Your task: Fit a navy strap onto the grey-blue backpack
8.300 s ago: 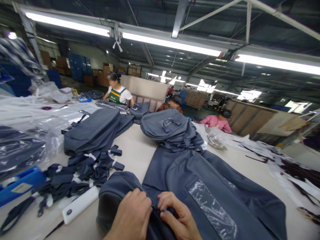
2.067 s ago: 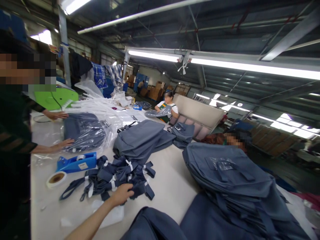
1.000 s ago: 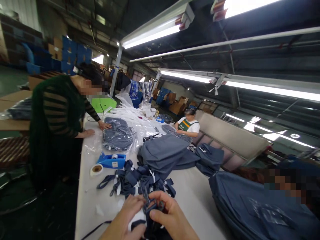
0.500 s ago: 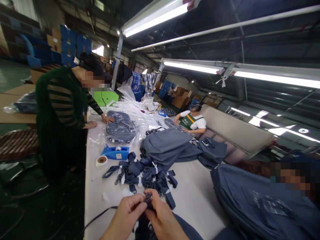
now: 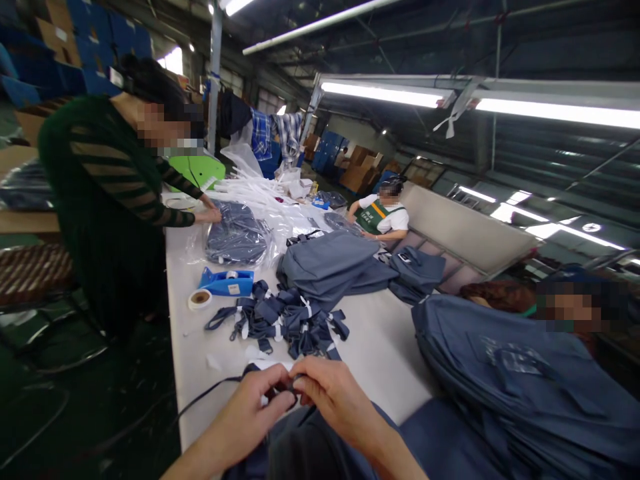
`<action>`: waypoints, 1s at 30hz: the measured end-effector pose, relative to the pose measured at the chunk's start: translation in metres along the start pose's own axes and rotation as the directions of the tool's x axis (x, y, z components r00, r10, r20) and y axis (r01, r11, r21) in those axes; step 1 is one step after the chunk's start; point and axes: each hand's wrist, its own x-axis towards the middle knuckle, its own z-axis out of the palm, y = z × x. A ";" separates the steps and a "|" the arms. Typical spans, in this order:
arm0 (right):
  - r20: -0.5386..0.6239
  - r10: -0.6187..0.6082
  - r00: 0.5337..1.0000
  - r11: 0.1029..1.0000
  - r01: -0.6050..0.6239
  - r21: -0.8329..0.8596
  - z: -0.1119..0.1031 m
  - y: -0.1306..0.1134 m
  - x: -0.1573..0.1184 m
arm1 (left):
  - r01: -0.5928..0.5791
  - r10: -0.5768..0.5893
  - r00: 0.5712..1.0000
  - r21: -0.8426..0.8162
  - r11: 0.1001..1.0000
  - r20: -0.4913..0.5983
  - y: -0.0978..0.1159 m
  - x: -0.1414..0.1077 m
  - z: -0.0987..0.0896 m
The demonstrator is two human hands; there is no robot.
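Two hands meet at the near table edge: left hand (image 5: 255,407) and right hand (image 5: 327,393), fingertips pinched together on a small dark clip (image 5: 290,385) between them. Both wrists rise from below, palms turned inward. A black strap (image 5: 210,395) runs left from the clip and off the table (image 5: 370,347) edge. Directly under the hands, a grey bag (image 5: 300,447) lies bunched. Right of it, a stack of grey bags (image 5: 510,373). Just beyond the hands, a heap of folded navy straps (image 5: 285,323) with white ties. Left of the heap, a tape roll (image 5: 200,299) and a blue dispenser (image 5: 227,283). Farther, one clear plastic bag (image 5: 237,235) containing a folded grey bag, pressed by a person in a striped sleeve (image 5: 150,203). Centre, more grey bags (image 5: 325,263).
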 end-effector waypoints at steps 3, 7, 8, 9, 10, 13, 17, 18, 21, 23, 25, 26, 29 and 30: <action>0.012 -0.093 0.996 0.995 0.093 0.030 -0.005 -0.002 -0.002 | 0.127 -0.016 0.967 -0.426 0.896 0.255 -0.002 0.001 -0.008; 0.034 -0.191 0.981 0.981 0.190 0.026 -0.013 -0.004 -0.002 | 0.222 0.000 0.938 -0.599 0.770 0.347 -0.008 0.001 -0.006; 0.036 -0.196 0.980 0.980 0.195 0.038 -0.014 -0.004 -0.001 | 0.212 0.000 0.945 -0.610 0.764 0.328 -0.008 0.001 -0.004; 0.036 -0.200 0.979 0.979 0.198 0.049 -0.015 -0.005 0.000 | 0.193 0.005 0.953 -0.618 0.762 0.304 -0.008 0.002 -0.001; 0.039 -0.198 0.979 0.979 0.196 0.051 -0.015 -0.006 0.001 | 0.167 0.015 0.961 -0.624 0.764 0.275 -0.007 0.002 0.002; 0.049 -0.204 0.978 0.978 0.202 0.054 -0.016 -0.010 0.003 | 0.110 0.009 0.982 -0.614 0.782 0.188 -0.005 0.001 0.007; -0.007 -0.092 0.996 0.996 0.092 -0.010 -0.028 -0.001 -0.001 | 0.081 -0.036 0.994 -0.492 0.867 0.099 -0.008 0.002 0.006; -0.060 -0.011 0.998 0.998 0.007 -0.065 -0.033 0.007 -0.003 | 0.085 -0.056 0.995 -0.436 0.896 0.081 -0.010 0.003 0.005; -0.170 0.195 0.966 0.941 -0.233 -0.246 -0.039 0.039 -0.013 | 0.099 -0.101 0.995 -0.249 0.963 0.004 -0.026 0.006 0.004; -0.095 0.261 0.961 0.905 -0.278 -0.322 -0.033 0.059 -0.020 | 0.106 -0.114 0.993 -0.156 0.982 -0.040 -0.040 0.008 0.007; -0.008 0.294 0.956 0.891 -0.277 -0.360 -0.021 0.073 -0.027 | 0.136 -0.144 0.987 -0.118 0.984 -0.065 -0.052 0.008 0.012; 0.012 0.303 0.953 0.886 -0.277 -0.371 -0.014 0.078 -0.030 | 0.154 -0.163 0.984 -0.115 0.981 -0.072 -0.055 0.007 0.015; -0.045 0.381 0.924 0.839 -0.366 -0.402 0.000 0.081 -0.036 | 0.164 -0.169 0.984 -0.084 0.983 -0.062 -0.056 0.004 0.027; -0.061 0.435 0.899 0.801 -0.417 -0.430 0.000 0.080 -0.035 | 0.148 -0.150 0.987 -0.051 0.988 -0.049 -0.053 0.003 0.032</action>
